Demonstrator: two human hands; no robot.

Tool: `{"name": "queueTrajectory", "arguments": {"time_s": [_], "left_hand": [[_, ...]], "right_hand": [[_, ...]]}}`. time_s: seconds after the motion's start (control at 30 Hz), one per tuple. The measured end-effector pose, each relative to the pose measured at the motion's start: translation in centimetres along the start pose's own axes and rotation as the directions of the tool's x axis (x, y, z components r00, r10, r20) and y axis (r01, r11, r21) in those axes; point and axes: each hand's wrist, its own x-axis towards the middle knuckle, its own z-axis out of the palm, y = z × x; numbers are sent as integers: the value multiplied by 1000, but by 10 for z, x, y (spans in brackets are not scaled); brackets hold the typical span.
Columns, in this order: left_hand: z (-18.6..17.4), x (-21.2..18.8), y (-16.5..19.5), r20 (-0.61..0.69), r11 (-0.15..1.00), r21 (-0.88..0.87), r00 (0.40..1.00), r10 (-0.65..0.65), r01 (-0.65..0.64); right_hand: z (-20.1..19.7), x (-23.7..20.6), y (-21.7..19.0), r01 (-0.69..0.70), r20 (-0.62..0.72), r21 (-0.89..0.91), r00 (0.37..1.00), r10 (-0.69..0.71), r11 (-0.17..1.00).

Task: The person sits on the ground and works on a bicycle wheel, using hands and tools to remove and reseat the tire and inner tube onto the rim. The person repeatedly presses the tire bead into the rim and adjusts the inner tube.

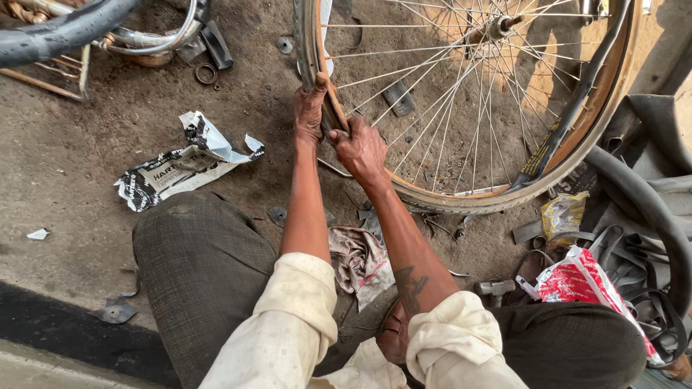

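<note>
Bicycle wheel (pixel 461 108) stands upright on the dirt ground (pixel 79 166) right in front of the person, rusty rim (pixel 504 194) bare along most of its lower arc, spokes & hub (pixel 499 27) fully visible. Left hand (pixel 310 108) is clamped on the rim at its left side, thumb up, fingers wrapped round the edge; right hand (pixel 362 148) just below it, touching, closed in a fist-like grip on the same stretch w/ a strip of orange-brown band (pixel 333 104) under the fingers. Looks like rim-tape/liner work: band seems seated from the hands upward along the left edge, orange also shows along the inner bed on the right, but can't tell if it's pressed down all the way round. Black tyre (pixel 577 108) hangs loose across the right half of the wheel, not on the rim, so by my read fitting tyre & tube is all left to do; roughly early-to-mid stage. Inner tube (pixel 649 209) lies coiled beside the wheel on the right, w/ more rubber scraps under it. Near the knees: dirty rag (pixel 357 259), red-white plastic packet (pixel 584 281), yellowish wrapper (pixel 562 212), hammer-like tool head (pixel 494 288). Crumpled black-white wrapper (pixel 180 162) well apart on the left. Another bicycle frame (pixel 94 29) at top left, small ring (pixel 206 73) & washers close by it
</note>
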Motion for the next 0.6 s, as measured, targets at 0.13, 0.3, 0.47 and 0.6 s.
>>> {"name": "queueTrajectory", "arguments": {"time_s": [0.13, 0.3, 0.47, 0.6], "left_hand": [[8, 28, 40, -319, 966, 243, 948, -7, 89], [36, 53, 60, -547, 821, 443, 834, -70, 360], [25, 54, 46, -556, 850, 379, 824, -107, 366], [16, 46, 37, -492, 946, 192, 860, -138, 262]], "right_hand": [[3, -2, 11, 14, -25, -1, 1000, -14, 1000], [9, -16, 36, 92, -98, -35, 991, -95, 995], [8, -19, 58, 145, -78, 8, 986, -144, 989], [4, -21, 72, 256, -37, 102, 967, -254, 961]]}}
